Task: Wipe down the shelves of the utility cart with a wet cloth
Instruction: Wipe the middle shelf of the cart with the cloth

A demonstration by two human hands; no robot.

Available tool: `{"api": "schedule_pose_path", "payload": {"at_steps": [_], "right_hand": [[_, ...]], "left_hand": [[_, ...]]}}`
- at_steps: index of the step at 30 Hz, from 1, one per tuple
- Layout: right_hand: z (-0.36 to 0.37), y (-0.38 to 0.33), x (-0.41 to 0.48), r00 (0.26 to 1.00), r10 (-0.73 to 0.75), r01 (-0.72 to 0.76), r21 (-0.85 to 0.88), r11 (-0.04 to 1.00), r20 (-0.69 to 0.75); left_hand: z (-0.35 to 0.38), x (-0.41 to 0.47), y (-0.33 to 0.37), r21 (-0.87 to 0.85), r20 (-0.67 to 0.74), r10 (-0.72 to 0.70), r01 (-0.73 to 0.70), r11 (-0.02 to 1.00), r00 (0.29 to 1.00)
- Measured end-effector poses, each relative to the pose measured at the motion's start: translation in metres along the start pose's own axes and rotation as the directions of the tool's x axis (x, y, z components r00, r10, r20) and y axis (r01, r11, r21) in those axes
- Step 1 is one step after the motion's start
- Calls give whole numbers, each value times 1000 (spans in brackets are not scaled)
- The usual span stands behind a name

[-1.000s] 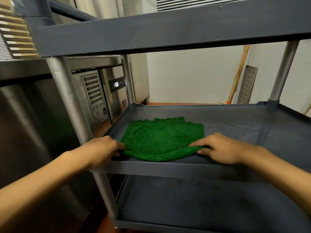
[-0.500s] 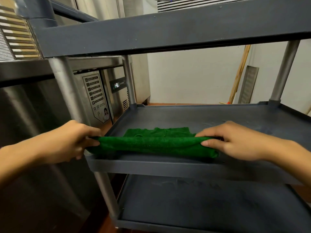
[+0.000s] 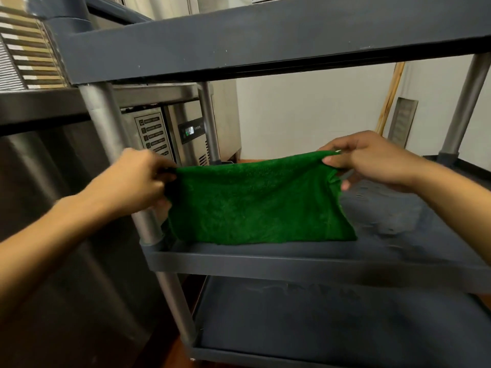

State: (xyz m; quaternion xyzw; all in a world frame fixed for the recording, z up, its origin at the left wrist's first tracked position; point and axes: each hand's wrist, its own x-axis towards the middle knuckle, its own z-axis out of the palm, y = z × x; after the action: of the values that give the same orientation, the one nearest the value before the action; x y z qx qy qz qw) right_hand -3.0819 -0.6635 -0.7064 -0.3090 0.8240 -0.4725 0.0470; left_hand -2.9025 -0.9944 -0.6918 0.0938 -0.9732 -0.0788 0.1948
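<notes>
Head view: left hand (image 3: 138, 179) and right hand (image 3: 372, 158) each pinch an upper corner of the green cloth (image 3: 252, 203), which hangs spread over the middle shelf (image 3: 292, 261). A weak pinch could drop it off that shelf's front. Overhead, the top shelf (image 3: 265, 41) limits lifting; the left post (image 3: 106, 123) crowds the left hand.

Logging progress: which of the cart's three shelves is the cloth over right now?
The middle shelf: the green cloth, pinched by left hand and right hand, hangs down to it. The top shelf and bottom shelf carry no cloth.
</notes>
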Motion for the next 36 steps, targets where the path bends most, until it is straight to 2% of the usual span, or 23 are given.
{"api": "schedule_pose_path", "payload": {"at_steps": [3,5,8,10,13,15,18,20,21,25,27,29,32,36], "right_hand": [[11,4,29,989,115,-111,51,993,-95],[15,6,48,979,145,-148,-6,989,-141],[20,8,71,955,58,-96,-121,988,-290],[26,12,79,899,-23,-43,-140,989,-437],[36,26,78,838,-164,19,-273,962,-520],[39,45,74,884,-199,28,-378,926,-423],[43,82,59,993,-84,31,-510,859,-81],[51,102,45,991,39,44,-582,812,129],[55,109,39,981,66,59,-603,795,183],[53,117,31,972,61,59,-488,871,227],[53,117,32,963,49,107,-539,835,266],[58,117,34,959,36,152,-615,774,282],[64,117,33,961,-19,208,-675,708,275],[65,112,27,962,-30,213,-681,700,270]], "left_hand": [[18,31,-1,18,-44,-13,14,1000,999],[29,54,-5,15,-82,-10,11,1000,997],[42,89,-11,-42,-155,-59,53,998,986],[50,105,-11,-87,-218,-78,60,994,973],[67,109,-13,-93,-222,-5,-16,996,975],[83,102,-19,-11,-132,71,-73,997,989],[111,84,-30,94,111,140,-150,984,984],[127,70,-33,165,266,178,-226,960,947],[134,64,-35,186,314,196,-263,947,929],[146,53,-37,103,325,247,-293,950,913],[150,56,-39,106,336,252,-302,947,907],[156,61,-39,181,351,217,-294,939,911],[162,59,-33,213,295,195,-263,941,935],[165,52,-26,246,242,203,-263,933,949]]}}
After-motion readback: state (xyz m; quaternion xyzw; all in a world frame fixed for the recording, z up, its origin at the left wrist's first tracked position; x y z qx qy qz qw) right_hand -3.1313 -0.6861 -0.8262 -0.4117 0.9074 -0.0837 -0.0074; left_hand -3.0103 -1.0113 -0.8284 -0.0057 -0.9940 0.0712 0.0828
